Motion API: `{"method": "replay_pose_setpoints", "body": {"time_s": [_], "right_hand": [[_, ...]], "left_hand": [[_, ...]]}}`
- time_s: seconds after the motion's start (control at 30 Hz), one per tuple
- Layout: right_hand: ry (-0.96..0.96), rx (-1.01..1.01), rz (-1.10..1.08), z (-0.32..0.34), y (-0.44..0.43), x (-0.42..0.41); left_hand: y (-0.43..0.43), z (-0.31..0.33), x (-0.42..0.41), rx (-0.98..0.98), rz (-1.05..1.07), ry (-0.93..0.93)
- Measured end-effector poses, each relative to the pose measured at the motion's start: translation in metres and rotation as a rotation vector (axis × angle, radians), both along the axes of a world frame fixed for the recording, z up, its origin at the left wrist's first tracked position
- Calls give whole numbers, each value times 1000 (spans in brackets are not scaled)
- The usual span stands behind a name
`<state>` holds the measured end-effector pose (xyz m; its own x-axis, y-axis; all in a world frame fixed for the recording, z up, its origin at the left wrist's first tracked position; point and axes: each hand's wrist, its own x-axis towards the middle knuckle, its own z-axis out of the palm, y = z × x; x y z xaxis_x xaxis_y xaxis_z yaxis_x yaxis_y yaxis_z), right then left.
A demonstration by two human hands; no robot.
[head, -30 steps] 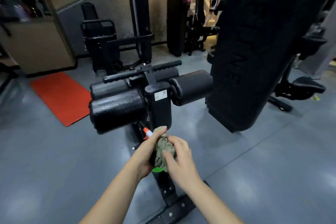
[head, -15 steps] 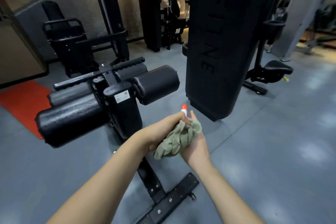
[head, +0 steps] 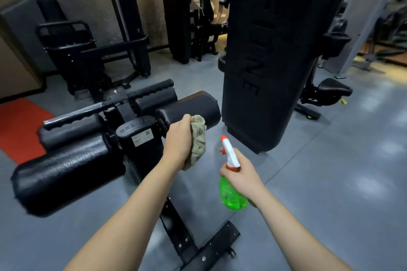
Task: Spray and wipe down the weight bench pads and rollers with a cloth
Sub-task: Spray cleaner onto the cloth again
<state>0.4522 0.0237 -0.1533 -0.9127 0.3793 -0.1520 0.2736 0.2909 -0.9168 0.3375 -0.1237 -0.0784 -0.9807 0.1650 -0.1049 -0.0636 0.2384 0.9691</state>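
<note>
four rollers (head: pixel 63 171), one cloth (head: pixel 199 138), one bottle (head: pixel 232 198)

the rollers lie left of the tall pad (head: pixel 268 50), embossed letters ending "ne". left hand (head: pixel 180 141) clamps the cloth against the nearest roller (head: pixel 193 105); right hand (head: pixel 243 175), apart, grips the green bottle before that pad.

Just one view, head-worn and wide-angle. Looking forward and steeply down, out over both forearms. Right up close on the left hand (head: pixel 178 141) with cloth (head: pixel 199 141) and the right hand (head: pixel 244 176) with bottle (head: pixel 232 198), dead centre. Taking in rollers (head: pixel 66 171) low left, tall pad (head: pixel 264 50) ahead right, grey floor (head: pixel 330 182) below. Bowing straight lines out at the edges.
</note>
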Motion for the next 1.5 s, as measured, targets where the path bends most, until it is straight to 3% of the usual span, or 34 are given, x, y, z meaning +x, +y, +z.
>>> {"method": "replay_pose_setpoints", "body": {"time_s": [0.07, 0.17, 0.3, 0.4, 0.5, 0.67, 0.8, 0.93, 1.07, 1.23, 1.3, 1.4, 1.5], "right_hand": [[-37, -13, 39, 2, 0, -15], [-84, 65, 52, -1, -4, -33], [-117, 179, -26, -7, -7, -54], [-96, 273, 42, -6, 2, -68], [-101, 288, 101, 1, 20, -85], [43, 148, 270, 32, 50, -108], [183, -82, 376, 63, 53, -126], [183, -169, 519, 68, 38, -137], [221, 181, 629, 58, 17, -142], [106, 283, 876, 77, -5, -144], [55, 214, 931, 88, -19, -146], [-65, -56, 909, 101, -39, -150], [-39, -200, 947, 102, -47, -147]], "left_hand": [[-8, 4, -2, 10, 132, 142], [-24, 5, -15, 177, 402, 223], [-37, 1, -42, 191, 480, 220], [-31, -2, -51, 286, 382, 203], [-26, 0, -50, 432, 132, -11], [-26, 7, -39, 312, -208, -429], [2, 17, -30, 285, -360, -478], [21, 21, -20, 290, -379, -484], [13, 24, -9, 184, -291, -520], [-17, 31, 11, 186, -136, -494], [-28, 35, 16, 235, -58, -464], [-35, 45, 23, 348, 41, -394], [-37, 58, 31, 255, 104, -246]]}}
